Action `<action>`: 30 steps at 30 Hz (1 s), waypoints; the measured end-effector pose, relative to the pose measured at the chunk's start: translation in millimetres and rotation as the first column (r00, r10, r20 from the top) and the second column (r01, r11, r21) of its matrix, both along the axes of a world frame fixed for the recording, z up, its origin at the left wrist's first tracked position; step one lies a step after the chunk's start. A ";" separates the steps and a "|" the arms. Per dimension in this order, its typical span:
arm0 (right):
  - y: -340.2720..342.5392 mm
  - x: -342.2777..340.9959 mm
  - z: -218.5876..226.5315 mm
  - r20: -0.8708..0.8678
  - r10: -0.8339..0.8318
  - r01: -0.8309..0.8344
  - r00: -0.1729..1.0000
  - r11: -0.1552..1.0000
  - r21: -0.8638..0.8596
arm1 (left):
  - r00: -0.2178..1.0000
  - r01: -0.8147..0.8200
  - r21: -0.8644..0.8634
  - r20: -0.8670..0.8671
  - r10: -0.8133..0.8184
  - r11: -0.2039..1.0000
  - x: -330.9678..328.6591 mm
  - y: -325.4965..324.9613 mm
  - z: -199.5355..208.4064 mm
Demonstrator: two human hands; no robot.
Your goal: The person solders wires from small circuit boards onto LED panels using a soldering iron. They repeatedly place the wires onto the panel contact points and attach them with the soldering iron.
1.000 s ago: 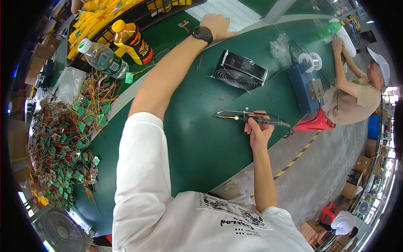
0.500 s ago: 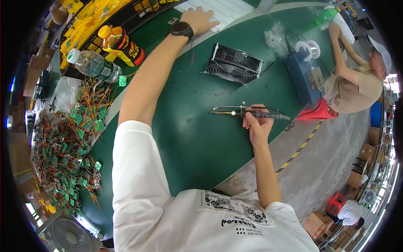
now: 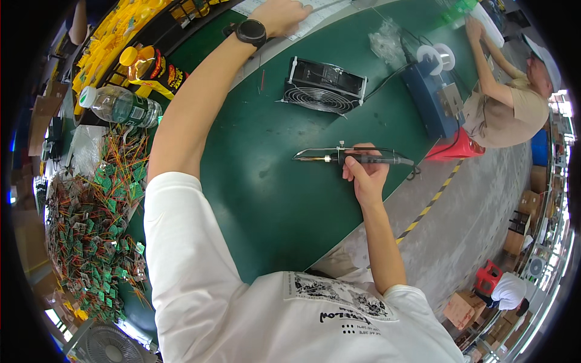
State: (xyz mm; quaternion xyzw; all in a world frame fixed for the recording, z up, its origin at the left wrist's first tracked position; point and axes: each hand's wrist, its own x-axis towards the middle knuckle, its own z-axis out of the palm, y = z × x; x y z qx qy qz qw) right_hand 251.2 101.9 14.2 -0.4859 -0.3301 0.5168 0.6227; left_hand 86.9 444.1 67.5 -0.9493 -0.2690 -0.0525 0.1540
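My right hand [image 3: 368, 175] is closed round the handle of a soldering iron [image 3: 363, 158] with a thin metal guide along its top. The tip points left, above the green tabletop [image 3: 266, 199]. My left arm stretches to the far side of the table, a dark watch [image 3: 251, 32] on its wrist. At the top edge of the view, my left hand [image 3: 279, 17] is over a white printed sheet [image 3: 315, 19]. Its visible fingers look apart, though some are cut off by the frame. A black box fan with a wire guard [image 3: 324, 88] stands between the hands.
Left lie a heap of green circuit boards with wires [image 3: 97, 242], a clear bottle [image 3: 124, 107] and a yellow-capped drink bottle [image 3: 154, 68]. A blue soldering unit [image 3: 431, 100] with a white spool [image 3: 445, 56] stands right. Beyond it sits a co-worker [image 3: 511, 100].
The whole view has shifted, so the tabletop things appear slightly farther left and up. My left hand's fingers look less spread. My right hand still holds the soldering iron in much the same place.
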 end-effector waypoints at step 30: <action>2.9 1.6 8.6 0.023 0.058 -0.058 0.998 0.998 -0.030 | 0.870 -0.219 0.198 0.483 0.100 0.955 -23.5 9.0 -26.2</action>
